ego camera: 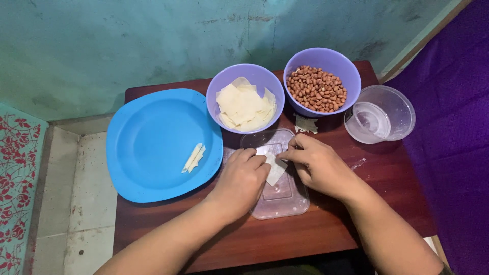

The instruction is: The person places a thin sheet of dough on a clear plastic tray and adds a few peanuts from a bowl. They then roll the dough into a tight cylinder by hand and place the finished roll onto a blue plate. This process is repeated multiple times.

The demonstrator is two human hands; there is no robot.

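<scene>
1. Pale dough wrapper (275, 170) lies on a clear plastic lid (281, 196), middle-front of the table, between both hands.
2. Left hand (240, 179): fingers curled down onto wrapper's left edge, pressing/pinching it; exact grip hidden by knuckles.
3. Right hand (318, 164): thumb + forefinger pinched shut on wrapper's upper right corner, other fingers folded in.
4. Surface: small dark red-brown wooden table (204, 231), a few wet smears near the right hand.
5. Room: teal painted wall (127, 46) behind, worn + stained; pale tiled floor (76, 203) at left, red-flowered mat (15, 178) at far left edge; purple cloth (453, 127) at right.
6. Blue plate (147, 147) left of hands, touching the lid area; two rolled wrappers (193, 158) lie on it near its right rim.
7. Purple bowl w/ stacked flat wrappers (246, 104) just behind the lid.
8. Second purple bowl w/ peanuts (317, 87) beside it, right.
9. Clear round tub (381, 113) w/ a little water, back right, apart from hands.
10. Small scrap of dough (306, 124) on table btw peanut bowl and right hand.
11. Nothing sits over the wrapper except the fingers.
</scene>
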